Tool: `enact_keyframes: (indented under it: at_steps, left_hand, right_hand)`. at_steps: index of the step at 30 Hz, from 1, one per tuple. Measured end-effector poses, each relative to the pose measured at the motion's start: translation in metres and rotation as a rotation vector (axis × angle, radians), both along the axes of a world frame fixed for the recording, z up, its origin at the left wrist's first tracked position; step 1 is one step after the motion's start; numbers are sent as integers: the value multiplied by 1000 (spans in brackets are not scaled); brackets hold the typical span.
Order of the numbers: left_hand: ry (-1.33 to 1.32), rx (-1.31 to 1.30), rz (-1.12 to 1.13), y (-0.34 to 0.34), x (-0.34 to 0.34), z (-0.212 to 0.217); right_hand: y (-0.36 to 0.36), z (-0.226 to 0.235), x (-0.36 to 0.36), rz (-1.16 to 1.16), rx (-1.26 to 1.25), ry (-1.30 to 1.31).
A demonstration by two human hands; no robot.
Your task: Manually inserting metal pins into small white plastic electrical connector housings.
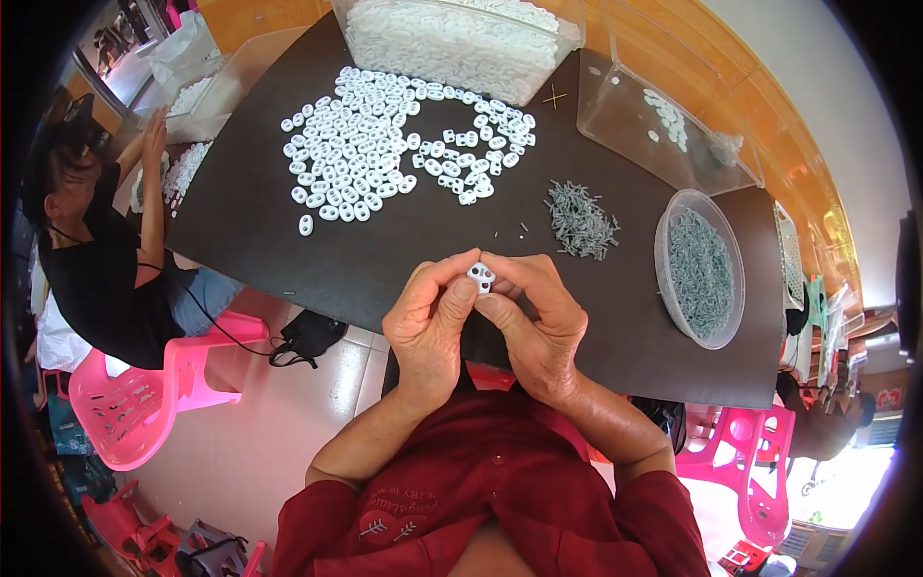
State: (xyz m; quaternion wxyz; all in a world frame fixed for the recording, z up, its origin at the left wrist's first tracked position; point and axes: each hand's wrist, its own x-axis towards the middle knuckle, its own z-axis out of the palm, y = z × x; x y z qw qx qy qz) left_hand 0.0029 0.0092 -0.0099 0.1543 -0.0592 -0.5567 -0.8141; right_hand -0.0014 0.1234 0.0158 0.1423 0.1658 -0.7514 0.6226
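Close in front of my body, both hands meet at a small white plastic piece with dark holes (481, 277). My left hand (425, 332) pinches it from the left between thumb and forefinger. From the right, the fingertips of my right hand (540, 332) press on the same piece. Whether it is one part or two fitted together, I cannot tell. Beyond my hands, many white oval pieces with two holes (346, 159) are spread over the dark table (423, 252). To their right lies a looser group of similar white pieces (463, 165). A heap of short grey rods (582, 221) sits right of my hands.
A clear bin (569, 40) full of white pieces stands at the back. Right of it is a clear tray (615, 125) with a few pieces. A round bowl (663, 279) holds more grey rods. At left, another person (106, 240) sits by a pink chair (125, 404).
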Motion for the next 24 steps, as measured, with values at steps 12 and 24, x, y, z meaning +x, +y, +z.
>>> enact_keyframes:
  at_steps: [12,24]
  left_hand:
    - [32,23,57,3,8,6]
    - [115,-73,150,6,8,-1]
  right_hand:
    - [-9,-1,1,-121,121,221]
    - [-16,-9,2,-176,139,312]
